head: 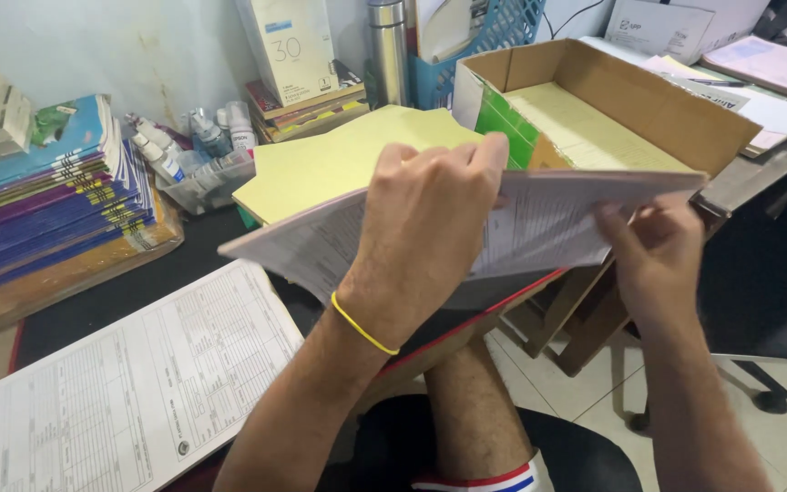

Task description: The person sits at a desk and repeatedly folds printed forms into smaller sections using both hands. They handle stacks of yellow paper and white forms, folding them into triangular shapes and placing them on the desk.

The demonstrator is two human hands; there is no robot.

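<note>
As the left hand [425,228] clamps a sheaf of printed forms [539,219] from above, the right hand [658,251] pinches its far edge, levelling it near the open cardboard box [676,114].

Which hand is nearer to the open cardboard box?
Right. The right hand grips the printed sheets' edge just below the cardboard box's front corner. The left hand, with a yellow rubber band on its wrist, holds the sheets further left of the box.
</note>
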